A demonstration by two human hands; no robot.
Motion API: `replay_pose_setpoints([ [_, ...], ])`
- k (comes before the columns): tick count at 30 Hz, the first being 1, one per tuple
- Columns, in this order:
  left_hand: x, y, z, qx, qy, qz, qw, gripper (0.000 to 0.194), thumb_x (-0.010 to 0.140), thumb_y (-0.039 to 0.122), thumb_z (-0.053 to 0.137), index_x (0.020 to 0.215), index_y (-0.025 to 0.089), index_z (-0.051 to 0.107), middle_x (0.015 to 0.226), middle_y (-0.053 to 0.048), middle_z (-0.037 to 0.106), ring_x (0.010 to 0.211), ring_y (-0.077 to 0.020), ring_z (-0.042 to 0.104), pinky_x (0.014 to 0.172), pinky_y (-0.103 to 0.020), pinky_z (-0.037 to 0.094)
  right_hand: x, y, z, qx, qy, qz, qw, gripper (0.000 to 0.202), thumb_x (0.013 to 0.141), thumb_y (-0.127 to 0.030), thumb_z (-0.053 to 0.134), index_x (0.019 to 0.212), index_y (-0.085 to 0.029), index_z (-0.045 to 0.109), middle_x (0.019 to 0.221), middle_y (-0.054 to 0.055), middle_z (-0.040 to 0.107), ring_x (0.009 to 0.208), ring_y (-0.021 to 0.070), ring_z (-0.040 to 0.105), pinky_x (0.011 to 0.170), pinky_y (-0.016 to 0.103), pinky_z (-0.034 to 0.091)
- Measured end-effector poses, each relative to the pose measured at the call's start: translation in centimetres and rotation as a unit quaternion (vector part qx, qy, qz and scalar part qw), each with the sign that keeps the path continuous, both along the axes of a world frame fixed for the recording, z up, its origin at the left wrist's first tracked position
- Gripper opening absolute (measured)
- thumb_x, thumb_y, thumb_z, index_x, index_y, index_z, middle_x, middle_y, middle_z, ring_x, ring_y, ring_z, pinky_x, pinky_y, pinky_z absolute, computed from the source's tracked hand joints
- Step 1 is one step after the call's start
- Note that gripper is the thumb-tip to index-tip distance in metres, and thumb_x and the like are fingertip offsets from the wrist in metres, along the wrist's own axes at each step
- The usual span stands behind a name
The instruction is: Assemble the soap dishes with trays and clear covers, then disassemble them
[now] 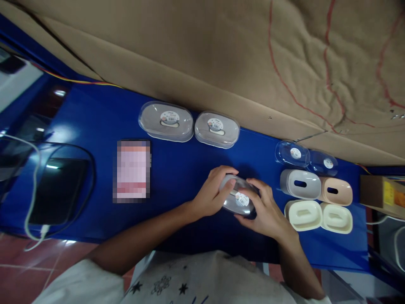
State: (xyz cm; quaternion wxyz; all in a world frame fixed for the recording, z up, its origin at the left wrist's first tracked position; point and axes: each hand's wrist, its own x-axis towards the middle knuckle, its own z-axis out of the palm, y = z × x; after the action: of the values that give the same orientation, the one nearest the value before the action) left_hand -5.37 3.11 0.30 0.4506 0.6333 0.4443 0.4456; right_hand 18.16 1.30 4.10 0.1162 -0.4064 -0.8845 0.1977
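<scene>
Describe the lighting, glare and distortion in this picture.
Head view: dim, blue-tinted light; white glare patches on the blue table at left; reflections on the clear-lidded box held between left hand and right hand; wide-angle bending slants the table edges; a pixelated rectangle is masked.

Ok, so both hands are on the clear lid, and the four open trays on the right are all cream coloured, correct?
Not quite. The head view shows both the left hand and the right hand on the clear lid, but the four open trays are not all cream: one is grey, one is pink, and only the two nearer ones are cream.
</scene>
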Motion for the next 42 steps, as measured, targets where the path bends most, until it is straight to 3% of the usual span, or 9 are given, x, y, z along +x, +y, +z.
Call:
replay_pose_setpoints([
  [10, -0.2, 0.2, -0.1, -0.015, -0.038, -0.012, 0.999, 0.022, 0.115, 0.032, 0.046, 0.129, 0.023, 0.061, 0.125, -0.009, 0.070, 0.118, -0.0215, 0.068, 0.105, -0.039, 0.053, -0.4, 0.5, -0.4, 0.018, 0.015, 0.015, 1.000, 0.069, 0.093, -0.031, 0.075, 0.155, -0.026, 0.045, 0.156, 0.018, 0.042, 0.146, 0.0415, 0.046, 0.115, 0.063, 0.050],
  [18, -0.2, 0.3, -0.1, 0.011, -0.026, -0.005, 1.000, 0.024, 0.115, 0.027, 0.045, 0.128, 0.022, 0.064, 0.128, -0.010, 0.070, 0.122, -0.0211, 0.067, 0.109, -0.040, 0.053, -1.1, 0.4, -0.7, 0.018, 0.018, 0.005, 1.000, 0.077, 0.088, -0.023, 0.074, 0.158, -0.025, 0.043, 0.158, 0.019, 0.040, 0.147, 0.0431, 0.045, 0.115, 0.065, 0.050],
  [21, -0.2, 0.4, -0.2, 0.013, -0.028, -0.001, 1.000, 0.025, 0.115, 0.026, 0.045, 0.128, 0.022, 0.065, 0.130, -0.010, 0.070, 0.123, -0.0209, 0.068, 0.110, -0.040, 0.053, -1.2, 0.4, -0.9, 0.029, 0.008, 0.005, 1.000, 0.078, 0.092, -0.029, 0.075, 0.161, -0.027, 0.041, 0.160, 0.020, 0.040, 0.148, 0.0433, 0.046, 0.115, 0.066, 0.050],
  [26, 0.0, 0.7, 0.0, 0.002, -0.038, 0.019, 0.999, 0.026, 0.116, 0.026, 0.043, 0.125, 0.022, 0.067, 0.128, -0.008, 0.073, 0.122, -0.0197, 0.069, 0.109, -0.038, 0.053, -1.4, 0.5, -1.6, 0.049, -0.011, -0.015, 0.999, 0.085, 0.094, -0.052, 0.080, 0.167, -0.031, 0.039, 0.165, 0.019, 0.039, 0.148, 0.0435, 0.049, 0.114, 0.065, 0.053],
  [35, -0.2, 0.9, 0.0, -0.013, -0.051, 0.026, 0.998, 0.035, 0.118, 0.032, 0.034, 0.119, 0.021, 0.067, 0.118, -0.008, 0.073, 0.112, -0.0192, 0.070, 0.103, -0.036, 0.053, -1.7, 0.7, -1.6, 0.085, 0.000, -0.009, 0.996, 0.091, 0.096, -0.051, 0.078, 0.172, -0.034, 0.031, 0.164, 0.018, 0.043, 0.145, 0.0415, 0.054, 0.114, 0.060, 0.054],
  [42, -0.2, 0.9, -0.1, 0.005, -0.033, 0.015, 0.999, 0.024, 0.115, 0.032, 0.044, 0.120, 0.022, 0.065, 0.119, -0.009, 0.072, 0.114, -0.0218, 0.070, 0.104, -0.039, 0.053, -1.5, 0.8, -2.6, 0.099, 0.010, -0.002, 0.995, 0.091, 0.094, -0.051, 0.080, 0.170, -0.034, 0.033, 0.165, 0.018, 0.041, 0.145, 0.0430, 0.052, 0.112, 0.063, 0.053],
])
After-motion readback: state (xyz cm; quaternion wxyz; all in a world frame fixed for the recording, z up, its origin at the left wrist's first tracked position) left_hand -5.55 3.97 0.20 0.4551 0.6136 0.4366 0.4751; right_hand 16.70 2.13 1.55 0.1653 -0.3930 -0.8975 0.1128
